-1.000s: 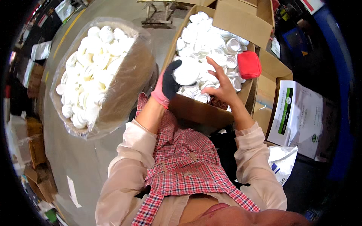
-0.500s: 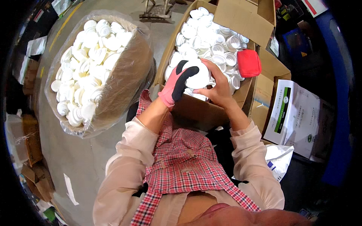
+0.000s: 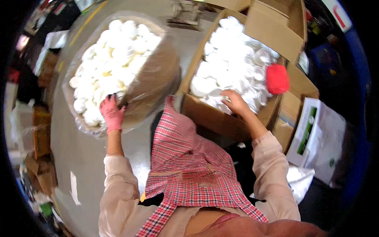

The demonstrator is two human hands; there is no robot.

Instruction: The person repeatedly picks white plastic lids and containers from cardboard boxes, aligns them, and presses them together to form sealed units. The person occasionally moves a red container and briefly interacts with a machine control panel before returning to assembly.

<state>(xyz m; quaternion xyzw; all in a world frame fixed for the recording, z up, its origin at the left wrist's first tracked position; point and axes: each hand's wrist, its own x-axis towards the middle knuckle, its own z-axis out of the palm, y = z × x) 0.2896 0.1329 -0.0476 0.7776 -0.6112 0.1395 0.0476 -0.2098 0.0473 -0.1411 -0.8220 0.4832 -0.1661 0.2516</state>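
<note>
My left hand, in a pink glove with black fingertips, reaches over the near right part of a heap of round white plastic lids. Its fingertips are at a lid there; blur hides whether they grip it. That heap fills a large box lined with clear plastic, at the left. My bare right hand is over the near side of a cardboard carton full of white plastic caps. Its fingers are bent and apart, close to the caps, with nothing seen between them.
A red pouch-like thing lies at the carton's right edge. Raised cardboard flaps stand at the back. Beside it, to the right, is a white box with a green stripe. A white plastic bag lies nearer to me.
My hands have parted from the white lid they held together over the carton. The left has swung left to the plastic-lined box; the right has stayed over the carton, lower and empty.
</note>
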